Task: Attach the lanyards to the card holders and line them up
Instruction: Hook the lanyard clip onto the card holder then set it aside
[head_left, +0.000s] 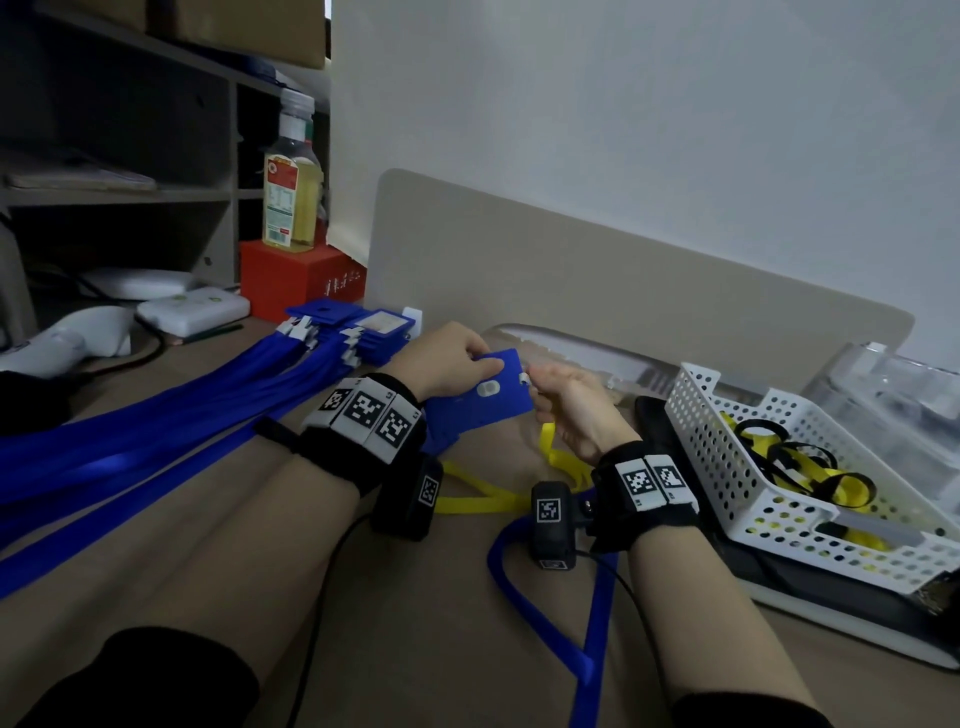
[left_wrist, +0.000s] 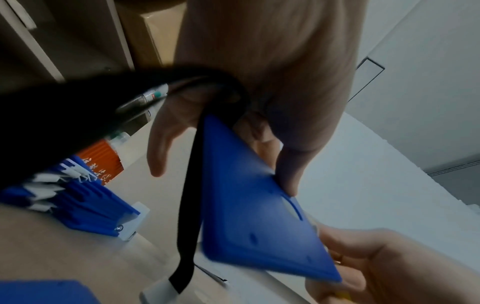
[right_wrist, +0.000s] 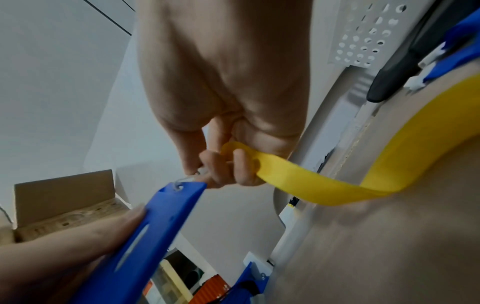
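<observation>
My left hand (head_left: 457, 358) grips a blue card holder (head_left: 480, 397) above the table, thumb on its top face; the wrist view shows the same holder (left_wrist: 257, 222) pinched at its edge. My right hand (head_left: 569, 402) pinches the clip end of a yellow lanyard (head_left: 480, 496) at the holder's corner. In the right wrist view the metal hook (right_wrist: 182, 182) sits in the hole of the holder (right_wrist: 145, 242), and the yellow lanyard (right_wrist: 324, 185) trails to the right. Finished blue holders with blue lanyards (head_left: 156, 415) lie in a row at the left.
A white perforated basket (head_left: 727, 431) with several yellow lanyards stands at the right on a dark mat. A loose blue lanyard (head_left: 582, 623) loops on the table between my forearms. A red box (head_left: 296, 280) with a bottle (head_left: 291, 192) stands behind the row.
</observation>
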